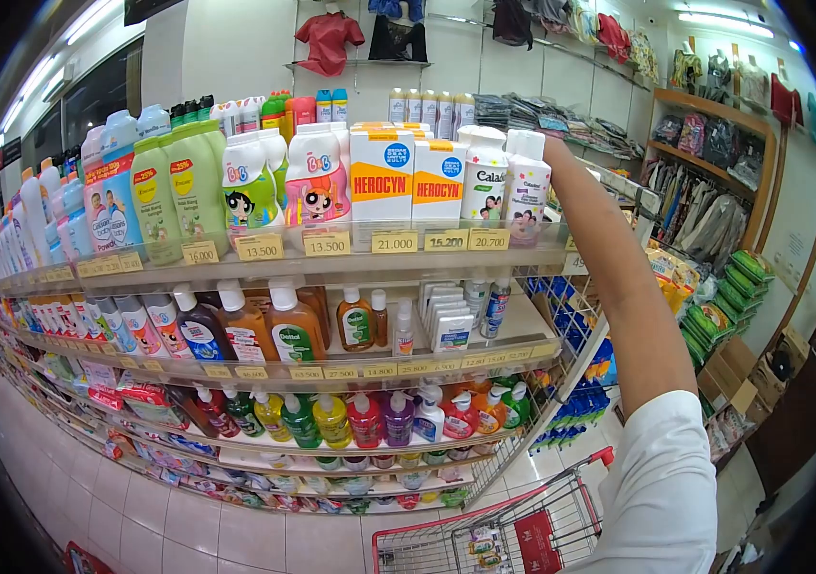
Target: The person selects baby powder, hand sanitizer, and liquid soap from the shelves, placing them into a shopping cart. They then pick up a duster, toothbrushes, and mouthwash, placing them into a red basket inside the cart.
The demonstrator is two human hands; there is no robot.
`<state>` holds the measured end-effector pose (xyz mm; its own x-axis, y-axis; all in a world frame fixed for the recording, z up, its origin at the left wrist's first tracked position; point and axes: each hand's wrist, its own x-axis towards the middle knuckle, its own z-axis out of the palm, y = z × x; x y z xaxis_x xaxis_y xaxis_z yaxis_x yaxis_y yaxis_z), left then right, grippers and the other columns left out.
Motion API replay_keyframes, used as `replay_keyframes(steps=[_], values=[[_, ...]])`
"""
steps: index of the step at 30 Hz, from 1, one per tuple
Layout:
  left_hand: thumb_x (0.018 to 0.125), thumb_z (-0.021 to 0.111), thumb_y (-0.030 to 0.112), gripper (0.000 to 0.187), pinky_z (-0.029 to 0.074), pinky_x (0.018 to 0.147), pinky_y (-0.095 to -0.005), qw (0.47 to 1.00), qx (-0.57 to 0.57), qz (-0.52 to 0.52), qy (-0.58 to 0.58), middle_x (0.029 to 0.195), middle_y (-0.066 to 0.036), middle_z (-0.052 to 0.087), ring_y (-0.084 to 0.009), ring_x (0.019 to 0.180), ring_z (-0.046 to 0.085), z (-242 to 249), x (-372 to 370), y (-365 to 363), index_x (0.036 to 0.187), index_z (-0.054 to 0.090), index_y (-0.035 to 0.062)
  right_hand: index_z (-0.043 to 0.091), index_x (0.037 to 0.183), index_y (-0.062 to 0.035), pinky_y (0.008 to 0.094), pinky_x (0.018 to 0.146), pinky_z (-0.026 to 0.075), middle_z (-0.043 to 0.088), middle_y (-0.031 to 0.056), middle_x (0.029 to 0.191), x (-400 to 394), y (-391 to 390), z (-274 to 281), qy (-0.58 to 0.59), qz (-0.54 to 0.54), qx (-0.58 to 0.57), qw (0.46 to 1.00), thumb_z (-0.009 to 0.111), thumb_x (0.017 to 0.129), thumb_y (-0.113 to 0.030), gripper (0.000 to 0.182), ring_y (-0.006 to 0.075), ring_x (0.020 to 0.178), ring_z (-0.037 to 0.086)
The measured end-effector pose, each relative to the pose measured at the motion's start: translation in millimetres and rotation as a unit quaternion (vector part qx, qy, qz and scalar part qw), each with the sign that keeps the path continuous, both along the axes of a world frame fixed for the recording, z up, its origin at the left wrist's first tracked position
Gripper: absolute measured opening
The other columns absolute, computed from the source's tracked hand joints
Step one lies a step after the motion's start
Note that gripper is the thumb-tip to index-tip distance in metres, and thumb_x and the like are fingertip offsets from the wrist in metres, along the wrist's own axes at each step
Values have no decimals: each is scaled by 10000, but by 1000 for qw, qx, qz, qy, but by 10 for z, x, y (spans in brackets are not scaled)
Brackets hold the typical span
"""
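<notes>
My right arm stretches up to the right end of the top shelf. Only a sliver of my right hand (553, 149) shows, right behind a white Caladine powder bottle (527, 191) at the shelf's front corner; its fingers are hidden, so I cannot tell whether they grip it. Another Caladine bottle (483, 182) stands upright beside it. Farther left are orange-and-white Herocyn boxes (381, 180) and pink-and-white B&B bottles (317, 182). Yellow price tags (394, 241) line the shelf edge (331, 262) below them. My left hand is out of view.
Antiseptic bottles (291, 327) stand on the second shelf, with coloured pump bottles (365, 421) below. A shopping cart (534, 538) with a red rim and some packets inside stands at the shelf's right end. Stacked green packs (741, 292) and a cardboard box (726, 375) are at right.
</notes>
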<state>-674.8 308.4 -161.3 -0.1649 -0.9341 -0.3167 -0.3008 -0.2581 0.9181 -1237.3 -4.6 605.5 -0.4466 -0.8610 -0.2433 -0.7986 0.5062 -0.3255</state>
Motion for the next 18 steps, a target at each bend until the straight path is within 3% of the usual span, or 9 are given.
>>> replay_keyframes(steps=[18], values=[[809, 463, -38, 685, 481, 735, -328, 1000, 1, 2, -4, 1093, -132, 578, -226, 911, 560, 15, -61, 35, 1438, 280, 158, 658, 1087, -27, 422, 804, 577, 670, 193, 1068, -52, -72, -1, 5, 7, 21, 1000, 561, 879, -211, 294, 262, 944, 678]])
